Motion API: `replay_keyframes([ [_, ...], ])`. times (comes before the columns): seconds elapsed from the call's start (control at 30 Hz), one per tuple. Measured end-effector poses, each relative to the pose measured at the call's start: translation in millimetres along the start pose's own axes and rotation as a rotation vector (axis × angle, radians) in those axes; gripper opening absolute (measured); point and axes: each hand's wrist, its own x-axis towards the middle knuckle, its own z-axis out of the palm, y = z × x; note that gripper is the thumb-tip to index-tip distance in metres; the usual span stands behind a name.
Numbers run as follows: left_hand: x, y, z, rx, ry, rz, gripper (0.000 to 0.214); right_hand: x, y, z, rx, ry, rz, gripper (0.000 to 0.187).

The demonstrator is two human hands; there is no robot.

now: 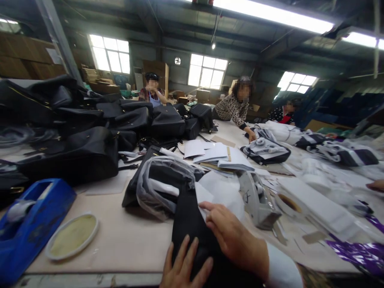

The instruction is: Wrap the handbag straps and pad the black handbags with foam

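Note:
A black, leather-like piece [187, 212] lies in front of me, running from the table edge up to a black bag [132, 192] whose looped handles are wrapped in clear plastic [150, 200]. My left hand [184, 266] rests on the black piece with its fingers spread flat. At the right edge of that piece, my right hand [232, 238] has its fingers closed around the edge of a white sheet [204, 196]. The fingertips are partly hidden there, so the exact grip is hard to see.
Left stand a blue tape dispenser [39, 228] and a round lid [73, 237]; black bags [75, 156] pile up behind. White papers [213, 154], a grey dispenser [259, 200] and a tape roll [288, 204] lie right. Across the table, a person [234, 104] handles a wrapped bag [267, 150].

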Motion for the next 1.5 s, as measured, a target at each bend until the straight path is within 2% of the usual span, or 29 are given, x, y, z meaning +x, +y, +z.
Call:
replay_keyframes([
  [0.07,-1.5,-8.0,-14.6,-0.158,-0.018,0.018,0.063,-22.1,-30.2,-8.5,0.049,-0.001,-0.118,0.028],
  [0.1,-1.4,-12.5,-22.8,-0.251,-0.025,-0.024,0.06,-31.1,-41.8,-12.6,0.072,-0.01,-0.18,0.027],
  [0.17,1.8,-22.6,-41.2,-0.412,-0.027,-0.203,0.053,-45.6,-58.4,-20.0,0.114,-0.04,-0.273,0.023],
  [0.23,10.8,-32.8,-62.1,-0.487,-0.028,-0.447,0.05,-56.3,-67.7,-26.6,0.14,-0.08,-0.306,0.021],
  [0.27,17.7,-36.9,-73.2,-0.494,-0.012,-0.5,0.052,-60.5,-70.5,-29.7,0.146,-0.105,-0.302,0.02],
  [0.33,34.8,-40.2,-95.3,-0.46,0.035,-0.43,0.063,-66.2,-74.2,-34.9,0.149,-0.154,-0.295,0.017],
  [0.4,52.3,-34.6,-114.2,-0.499,-0.02,-0.321,0.063,-69.4,-77.3,-36.8,0.137,-0.178,-0.292,0.013],
  [0.47,64.9,-21.7,-125.3,-0.565,-0.039,-0.326,0.061,-71.5,-81.9,-33.9,0.117,-0.151,-0.279,0.012],
  [0.57,70.1,-2.0,-122.7,-0.67,-0.106,-0.404,0.054,-75.5,-92.1,-22.5,0.123,-0.06,-0.209,0.024],
  [0.63,67.7,4.5,-114.6,-0.699,-0.142,-0.462,0.048,-78.8,-98.9,-14.2,0.155,-0.015,-0.141,0.023],
  [0.7,63.9,7.1,-110.9,-0.657,-0.104,-0.472,0.044,-81.5,-102.9,-9.3,0.171,0.037,-0.087,0.02],
  [0.77,59.7,10.2,-115.6,-0.536,0.04,-0.412,0.045,-82.9,-101.2,-10.4,0.161,0.136,-0.059,0.019],
  [0.83,54.7,16.6,-125.1,-0.429,0.205,-0.279,0.044,-82.7,-93.2,-18.7,0.153,0.251,0.002,0.019],
  [0.87,51.7,20.8,-128.8,-0.409,0.24,-0.188,0.041,-82.1,-87.5,-25.4,0.152,0.309,0.042,0.018],
  [0.9,48.6,25.0,-130.5,-0.409,0.228,-0.091,0.038,-81.3,-81.3,-33.5,0.147,0.359,0.095,0.016],
  [0.97,41.9,31.3,-125.4,-0.403,0.094,0.059,0.033,-79.8,-71.0,-51.9,0.101,0.47,0.177,0.012],
  [1.0,38.6,32.5,-118.8,-0.374,0.003,0.086,0.032,-79.2,-68.4,-61.1,0.068,0.514,0.204,0.011],
  [1.07,32.7,31.4,-100.7,-0.283,-0.167,0.043,0.036,-78.1,-70.6,-75.5,0.01,0.565,0.218,0.011],
  [1.13,28.6,27.7,-82.4,-0.216,-0.297,-0.062,0.045,-76.4,-82.0,-79.4,-0.009,0.564,0.194,0.011],
  [1.23,25.4,22.4,-65.6,-0.19,-0.401,-0.161,0.053,-72.4,-105.0,-57.6,0.014,0.476,0.152,0.012],
  [1.33,22.2,15.0,-63.7,-0.252,-0.401,-0.164,0.049,-67.4,-117.6,-11.8,0.007,0.319,0.193,0.019],
  [1.43,19.7,0.7,-73.8,-0.442,-0.307,-0.17,0.042,-65.2,-115.1,30.6,0.026,0.16,0.269,0.02],
  [1.5,20.6,-7.1,-84.6,-0.558,-0.18,-0.259,0.037,-67.5,-109.8,47.5,0.054,0.094,0.273,0.022],
])
